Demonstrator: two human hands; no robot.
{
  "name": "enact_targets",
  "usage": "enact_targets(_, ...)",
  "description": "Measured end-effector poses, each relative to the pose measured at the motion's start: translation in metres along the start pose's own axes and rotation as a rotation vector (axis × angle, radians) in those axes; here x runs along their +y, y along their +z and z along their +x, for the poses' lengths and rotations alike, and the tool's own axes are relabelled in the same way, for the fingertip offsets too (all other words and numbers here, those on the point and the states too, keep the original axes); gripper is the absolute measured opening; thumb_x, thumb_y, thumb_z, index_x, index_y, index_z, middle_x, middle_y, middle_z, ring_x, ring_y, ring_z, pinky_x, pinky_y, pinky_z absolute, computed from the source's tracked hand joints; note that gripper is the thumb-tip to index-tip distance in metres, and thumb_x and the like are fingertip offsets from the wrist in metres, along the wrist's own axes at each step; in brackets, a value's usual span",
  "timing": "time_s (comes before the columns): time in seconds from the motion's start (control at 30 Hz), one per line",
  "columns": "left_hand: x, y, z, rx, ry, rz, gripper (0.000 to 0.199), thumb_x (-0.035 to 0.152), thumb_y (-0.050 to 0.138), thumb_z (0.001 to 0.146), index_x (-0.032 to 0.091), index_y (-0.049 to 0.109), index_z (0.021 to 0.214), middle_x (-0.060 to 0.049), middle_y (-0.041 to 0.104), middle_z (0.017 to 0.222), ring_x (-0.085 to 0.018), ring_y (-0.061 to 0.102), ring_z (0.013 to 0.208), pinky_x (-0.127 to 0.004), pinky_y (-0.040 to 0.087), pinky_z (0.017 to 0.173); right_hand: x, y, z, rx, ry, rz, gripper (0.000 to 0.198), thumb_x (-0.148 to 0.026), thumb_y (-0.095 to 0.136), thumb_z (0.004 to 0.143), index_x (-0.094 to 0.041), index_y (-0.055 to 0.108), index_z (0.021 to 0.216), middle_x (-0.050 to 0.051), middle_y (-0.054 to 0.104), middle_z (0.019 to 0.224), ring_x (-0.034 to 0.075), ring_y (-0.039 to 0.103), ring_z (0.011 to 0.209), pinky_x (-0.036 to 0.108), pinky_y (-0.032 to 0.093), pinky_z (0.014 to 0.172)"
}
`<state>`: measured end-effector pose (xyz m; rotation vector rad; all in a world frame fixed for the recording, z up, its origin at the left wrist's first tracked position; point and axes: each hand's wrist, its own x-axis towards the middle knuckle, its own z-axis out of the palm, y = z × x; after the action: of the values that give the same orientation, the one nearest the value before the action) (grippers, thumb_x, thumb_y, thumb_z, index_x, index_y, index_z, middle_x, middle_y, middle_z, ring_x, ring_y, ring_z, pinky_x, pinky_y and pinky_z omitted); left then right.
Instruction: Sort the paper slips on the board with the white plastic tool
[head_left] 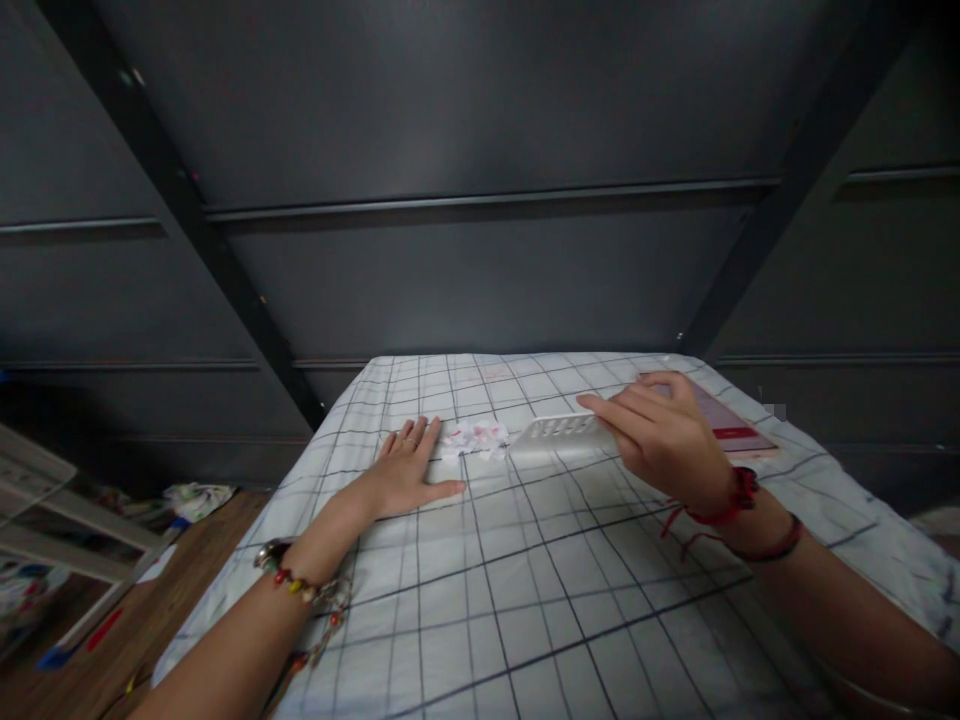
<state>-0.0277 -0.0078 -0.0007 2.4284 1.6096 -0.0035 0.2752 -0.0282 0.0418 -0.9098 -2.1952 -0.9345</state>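
My left hand [410, 472] lies flat on the checked cloth [450, 560], fingers spread and thumb pointing right. Beside its fingertips is a small white heap with pink flecks [474, 438]; its exact kind is unclear. In my right hand [667, 432] is a white, flat, blade-like tool with a row of holes [562, 432], held from its right end. Its tapered left end reaches close to the heap; whether they touch I cannot tell. The fingers hide the tool's grip.
A flat pink and red rectangular item [739, 432] lies behind my right hand. Dark panels [465, 280] rise behind the table's far edge. On the left, a white frame [67, 540] stands over a wooden floor [187, 570] with scattered items.
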Motion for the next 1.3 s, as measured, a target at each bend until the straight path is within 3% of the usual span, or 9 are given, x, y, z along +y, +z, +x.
enact_targets(0.3,0.0003,-0.0005,0.0005,-0.006,0.015,0.013,0.101,0.074,0.036,0.073,0.006,0.005,0.141,-0.021,0.003,0.144,-0.035,0.001,0.130,-0.050,0.009,0.102,-0.0099,-0.0033,0.0054,0.017,-0.054,0.014,0.028,0.000,0.042,0.073,-0.014,0.059,0.090,-0.002,0.057,0.060,0.013,0.048,0.059,0.033,0.033,0.075)
enact_targets(0.5,-0.0005,0.0007,-0.0002,0.004,0.025,0.021,0.101,0.074,0.035,0.074,0.005,0.006,0.141,-0.023,0.006,0.143,-0.036,0.003,0.130,-0.051,0.010,0.102,-0.0054,-0.0082,0.0042,0.086,-0.003,0.004,0.020,-0.005,0.045,0.077,-0.013,0.060,0.087,-0.001,0.056,0.059,0.013,0.048,0.059,0.034,0.034,0.074)
enact_targets(0.7,-0.0003,0.0008,0.0002,0.000,0.010,0.029,0.100,0.074,0.036,0.074,0.006,0.007,0.141,-0.022,0.006,0.143,-0.035,0.003,0.130,-0.050,0.010,0.102,-0.0044,-0.0068,0.0035,0.014,-0.061,0.029,0.024,-0.003,0.043,0.074,-0.014,0.059,0.088,-0.003,0.055,0.058,0.012,0.048,0.057,0.033,0.034,0.075)
enact_targets(0.9,0.0006,0.0002,0.0002,0.002,0.015,0.028,0.098,0.073,0.036,0.074,0.006,0.007,0.141,-0.021,0.007,0.144,-0.035,0.004,0.130,-0.050,0.011,0.102,-0.0055,-0.0057,0.0030,0.047,-0.007,-0.027,0.022,-0.005,0.043,0.077,-0.015,0.059,0.088,-0.002,0.057,0.060,0.013,0.048,0.059,0.033,0.033,0.074)
enact_targets(1.13,0.0030,-0.0019,-0.0006,-0.013,-0.007,0.027,0.097,0.072,0.037,0.074,0.009,0.007,0.141,-0.018,0.006,0.145,-0.035,0.003,0.130,-0.049,0.009,0.103,-0.0050,-0.0091,0.0048,0.005,-0.078,0.077,0.027,0.000,0.040,0.074,-0.015,0.058,0.087,-0.003,0.058,0.060,0.011,0.049,0.058,0.032,0.032,0.074)
enact_targets(1.3,0.0024,-0.0027,-0.0008,-0.009,0.007,0.011,0.096,0.071,0.038,0.075,0.008,0.008,0.141,-0.019,0.008,0.144,-0.037,0.004,0.130,-0.051,0.010,0.102,-0.0061,-0.0100,0.0059,0.033,-0.057,0.069,0.027,0.000,0.040,0.073,-0.014,0.058,0.088,-0.003,0.057,0.058,0.011,0.049,0.057,0.032,0.033,0.073)
